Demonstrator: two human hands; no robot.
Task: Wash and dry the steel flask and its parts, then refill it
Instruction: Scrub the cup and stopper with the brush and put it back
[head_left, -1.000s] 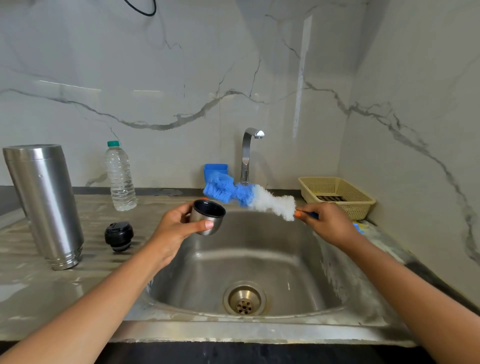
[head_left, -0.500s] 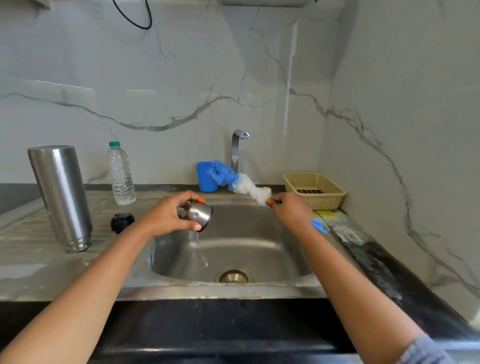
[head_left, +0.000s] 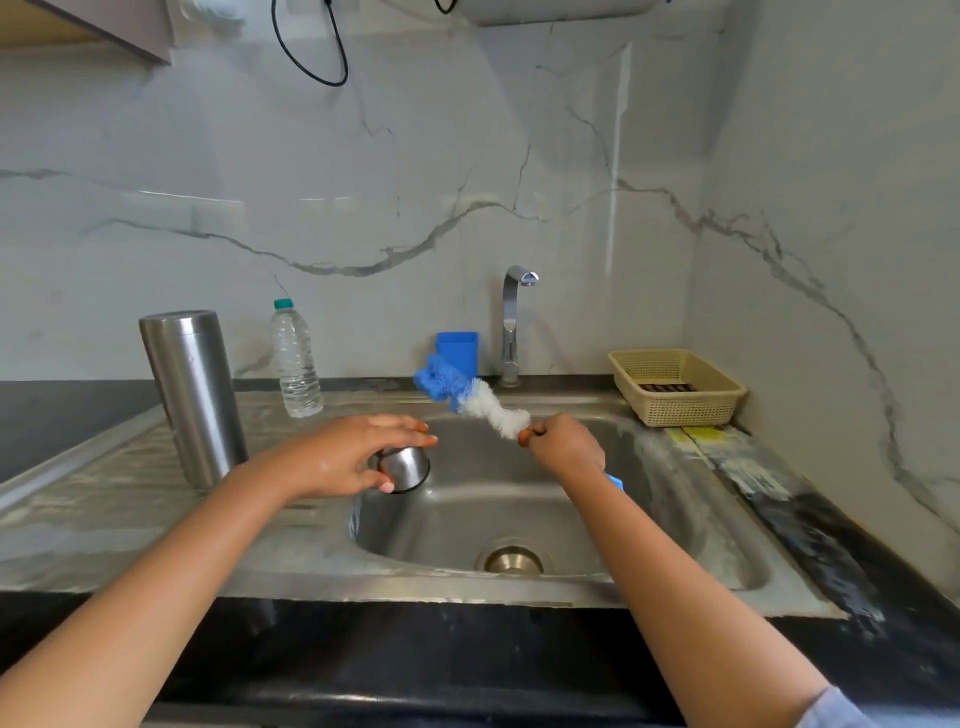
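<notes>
The steel flask body (head_left: 195, 397) stands upside down on the draining board, left of the sink (head_left: 675, 519). My left hand (head_left: 345, 457) grips the small steel cup lid (head_left: 405, 467) from above, mouth turned down, at the sink's left rim. A thin stream of water falls from it into the basin. My right hand (head_left: 566, 447) holds a bottle brush (head_left: 472, 397) by its handle over the basin; its blue and white bristles point up and left toward the tap (head_left: 514, 322). My left forearm hides the flask's black stopper.
A clear plastic water bottle (head_left: 296, 358) with a green cap stands behind the flask. A blue holder (head_left: 460, 351) sits beside the tap. A beige plastic basket (head_left: 678, 387) rests at the sink's back right corner. Marble walls close in behind and on the right.
My left hand has turned the cup lid from upright to mouth down, pouring its water into the sink. The brush has stayed in my right hand. The view has pulled back and tilted up.
</notes>
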